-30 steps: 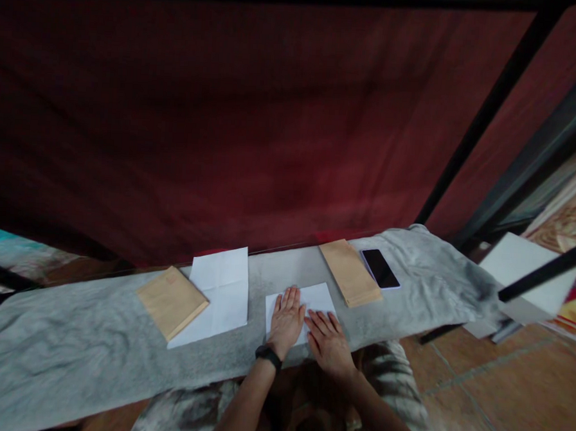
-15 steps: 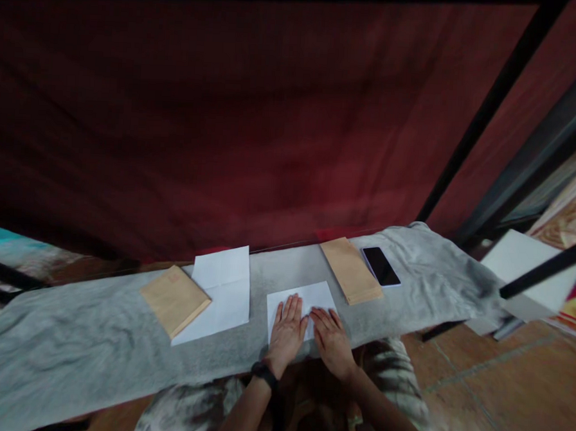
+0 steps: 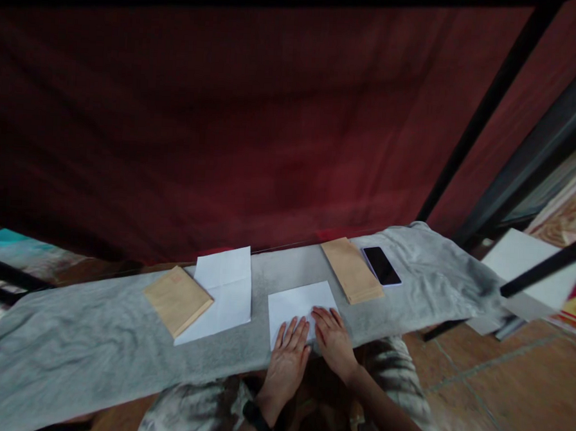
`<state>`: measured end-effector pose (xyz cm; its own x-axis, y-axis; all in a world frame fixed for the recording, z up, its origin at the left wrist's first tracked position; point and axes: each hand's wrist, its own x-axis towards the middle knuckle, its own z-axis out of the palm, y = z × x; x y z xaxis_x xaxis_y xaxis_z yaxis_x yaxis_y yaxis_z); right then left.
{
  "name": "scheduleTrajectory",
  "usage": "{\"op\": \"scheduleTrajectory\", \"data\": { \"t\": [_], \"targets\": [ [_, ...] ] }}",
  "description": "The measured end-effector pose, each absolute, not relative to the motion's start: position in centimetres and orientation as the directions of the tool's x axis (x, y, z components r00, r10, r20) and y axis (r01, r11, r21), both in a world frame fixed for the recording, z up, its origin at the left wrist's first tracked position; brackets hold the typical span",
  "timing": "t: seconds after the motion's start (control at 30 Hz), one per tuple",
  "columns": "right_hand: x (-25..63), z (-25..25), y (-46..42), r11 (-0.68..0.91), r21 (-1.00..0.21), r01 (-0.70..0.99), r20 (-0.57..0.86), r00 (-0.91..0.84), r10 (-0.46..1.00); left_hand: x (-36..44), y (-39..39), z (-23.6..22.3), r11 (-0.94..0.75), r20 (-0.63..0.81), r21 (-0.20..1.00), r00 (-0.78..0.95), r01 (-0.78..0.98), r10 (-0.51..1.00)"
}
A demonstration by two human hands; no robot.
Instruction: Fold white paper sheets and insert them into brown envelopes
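Observation:
A white sheet of paper (image 3: 298, 299) lies on the grey cloth in front of me, its near part covered by my hands. My left hand (image 3: 287, 357) rests flat on the sheet's near edge, fingers stretched forward and a little apart. Beside it, my right hand (image 3: 332, 337) lies on the sheet's near right part with its fingers extended. Neither hand grips anything. Right of the sheet sits a stack of brown envelopes (image 3: 353, 270). To the left, another brown envelope stack (image 3: 178, 300) partly covers creased white paper (image 3: 228, 296).
A phone (image 3: 382, 265) lies beside the right envelopes. Grey cloth (image 3: 103, 334) covers the long narrow surface. A dark red curtain (image 3: 273, 125) hangs behind it, with a black post (image 3: 486, 116) at the right. A white box (image 3: 526, 273) stands at the far right.
My left hand has slid back toward me from the middle of the sheet to its near edge. My right hand has barely moved.

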<state>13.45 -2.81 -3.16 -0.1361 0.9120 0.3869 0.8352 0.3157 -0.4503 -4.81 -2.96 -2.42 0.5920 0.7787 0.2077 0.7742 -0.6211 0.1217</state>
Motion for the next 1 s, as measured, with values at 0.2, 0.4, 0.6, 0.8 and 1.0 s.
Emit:
{"op": "scheduleTrajectory", "data": {
  "t": [0.2, 0.4, 0.6, 0.8, 1.0],
  "targets": [
    [12.0, -2.4, -1.2, 0.321, -0.440, 0.838, 0.337, -0.177, 0.925, -5.2, -4.0, -2.7, -0.627, 0.216, 0.108, 0.597, 0.772, 0.772],
    [10.5, -2.1, 2.0, 0.334, -0.364, 0.869, 0.254, -0.253, 0.934, -4.8, -4.1, -2.0, -0.626, 0.242, 0.111, 0.590, 0.771, 0.770],
    [10.5, -2.2, 3.8, 0.281, -0.320, 0.905, 0.209, -0.222, 0.952, -5.1, -4.7, -2.3, -0.629, 0.280, 0.089, 0.586, 0.772, 0.760],
    [10.4, -2.4, 3.4, 0.275, -0.354, 0.894, 0.229, -0.203, 0.952, -5.3, -4.7, -2.7, -0.636, 0.296, 0.076, 0.591, 0.768, 0.750],
    [11.8, -2.2, 0.1, 0.390, -0.357, 0.848, 0.258, -0.312, 0.914, -5.2, -4.5, -2.6, -0.634, 0.310, 0.086, 0.584, 0.768, 0.750]
  ]
}}
